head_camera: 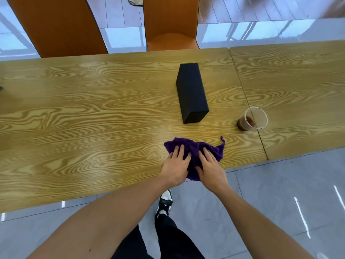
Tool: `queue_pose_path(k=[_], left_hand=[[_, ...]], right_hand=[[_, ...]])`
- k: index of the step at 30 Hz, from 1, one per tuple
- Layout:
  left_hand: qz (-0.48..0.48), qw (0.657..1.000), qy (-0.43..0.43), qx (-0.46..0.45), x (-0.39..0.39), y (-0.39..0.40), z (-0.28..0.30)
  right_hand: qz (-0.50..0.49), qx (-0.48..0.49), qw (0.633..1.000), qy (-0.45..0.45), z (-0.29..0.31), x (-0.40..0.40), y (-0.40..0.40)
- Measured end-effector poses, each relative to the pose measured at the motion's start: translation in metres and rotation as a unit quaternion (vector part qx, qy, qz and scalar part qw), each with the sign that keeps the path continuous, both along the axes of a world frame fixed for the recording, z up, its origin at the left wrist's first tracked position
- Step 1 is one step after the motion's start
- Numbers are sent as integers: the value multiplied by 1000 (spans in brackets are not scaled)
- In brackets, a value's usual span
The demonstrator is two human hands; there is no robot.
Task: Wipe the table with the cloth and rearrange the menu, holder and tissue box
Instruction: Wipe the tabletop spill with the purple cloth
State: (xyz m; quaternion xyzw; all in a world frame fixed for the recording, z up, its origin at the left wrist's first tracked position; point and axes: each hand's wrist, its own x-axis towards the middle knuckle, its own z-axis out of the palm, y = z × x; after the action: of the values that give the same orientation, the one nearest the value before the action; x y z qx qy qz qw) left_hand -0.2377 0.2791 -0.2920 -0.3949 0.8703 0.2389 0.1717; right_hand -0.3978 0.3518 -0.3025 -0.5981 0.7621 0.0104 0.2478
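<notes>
A purple cloth (pixel 194 148) lies crumpled on the wooden table (pixel 93 118) near its front edge. My left hand (pixel 176 165) and my right hand (pixel 210 168) both rest flat on the cloth, fingers spread, side by side. Beyond them a black rectangular box (pixel 191 92), plain on every visible side, lies on the table. No menu or holder is clearly visible; a dark object is cut off at the far left edge.
A clear plastic cup (pixel 253 118) with a little brown drink stands at the right, by the seam to a second table (pixel 298 81). Two orange chairs (pixel 169 25) stand behind the table. My legs and a shoe show below.
</notes>
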Motion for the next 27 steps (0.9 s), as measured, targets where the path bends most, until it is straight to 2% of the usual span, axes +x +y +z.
queue_pose_path(k=[8,14,21,27], left_hand=[[55,997,-49,39,27,-21,38],[129,987,-90,36,74,-54,73],[242,966,-82,-41,152,-99,146],[313,936,-79,-140,232,-121,204]], right_hand=[[36,-2,998,44,40,15,-28],[131,7,991,24,85,45,-76],[300,67,949,71,146,112,-163],[362,12,927,98,198,192,-227]])
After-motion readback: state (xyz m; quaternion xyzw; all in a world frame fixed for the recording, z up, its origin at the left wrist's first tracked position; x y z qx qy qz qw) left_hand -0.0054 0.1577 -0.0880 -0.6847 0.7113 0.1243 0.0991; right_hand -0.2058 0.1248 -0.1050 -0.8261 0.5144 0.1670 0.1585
